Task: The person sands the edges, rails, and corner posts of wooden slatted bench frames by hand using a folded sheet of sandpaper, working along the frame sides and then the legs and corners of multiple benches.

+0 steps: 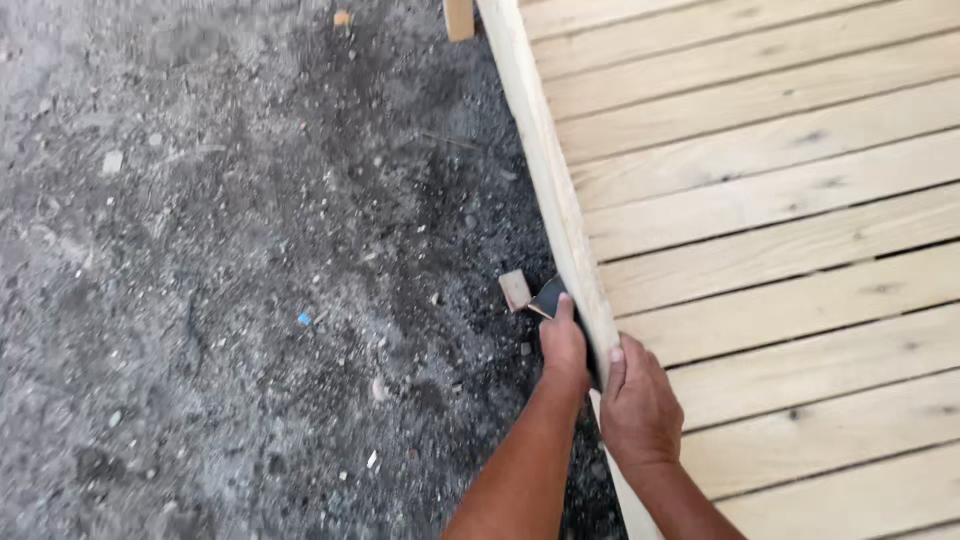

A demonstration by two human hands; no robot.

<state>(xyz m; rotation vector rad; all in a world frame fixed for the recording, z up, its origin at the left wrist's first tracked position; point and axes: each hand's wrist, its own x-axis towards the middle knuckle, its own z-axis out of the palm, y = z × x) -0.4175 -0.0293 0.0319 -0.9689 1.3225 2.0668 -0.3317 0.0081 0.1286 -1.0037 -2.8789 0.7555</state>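
From my head view, my left hand (pixel 563 350) presses a dark sanding sheet (pixel 549 297) against the side rail (pixel 545 170) of the slatted wooden frame (pixel 780 200); my right hand (pixel 637 405) clasps that rail just beside it; a small wood offcut (pixel 515 289) lies on the gravel ground (pixel 250 300) near the rail.

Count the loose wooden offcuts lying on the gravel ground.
2. One small pale wooden block lies beside the dark sandpaper sheet near the left hand; another wooden offcut sits at the top edge. More may hide under the slatted wooden panel.
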